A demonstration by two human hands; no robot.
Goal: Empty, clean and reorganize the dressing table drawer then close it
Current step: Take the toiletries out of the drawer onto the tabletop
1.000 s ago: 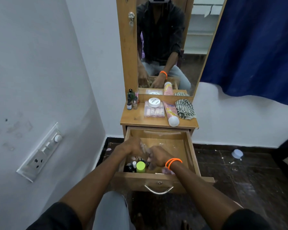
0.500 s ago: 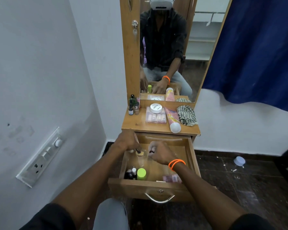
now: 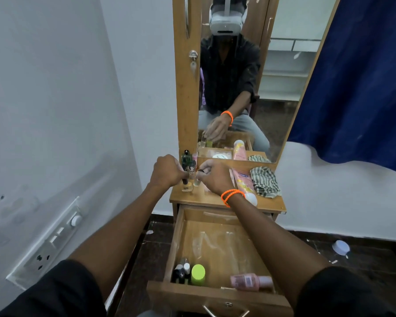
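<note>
The wooden drawer point(image 3: 176, 239) stands pulled open below the dressing table top point(image 3: 206, 199). Inside, at its front, lie a lime-capped bottle point(image 3: 197, 273), dark small bottles point(image 3: 180, 272) and a pink bottle point(image 3: 249, 281) on its side. Both hands are over the left of the table top. My left hand point(image 3: 166, 171) grips a small glass bottle point(image 3: 187, 186) that stands on the top. My right hand point(image 3: 212, 177), with orange bands at the wrist, pinches a small clear bottle point(image 3: 196, 182) beside it.
On the table top are a dark green bottle point(image 3: 186, 157), a pink tube with a white cap point(image 3: 245, 184) and a striped cloth point(image 3: 264, 181). A mirror point(image 3: 249, 88) rises behind. White wall with a switchboard point(image 3: 53, 239) on the left, blue curtain point(image 3: 357, 83) on the right, a white lid point(image 3: 340, 247) on the floor.
Both hands rose out of the drawer carrying small bottles and moved to the left of the table top. The camera tilted upward.
</note>
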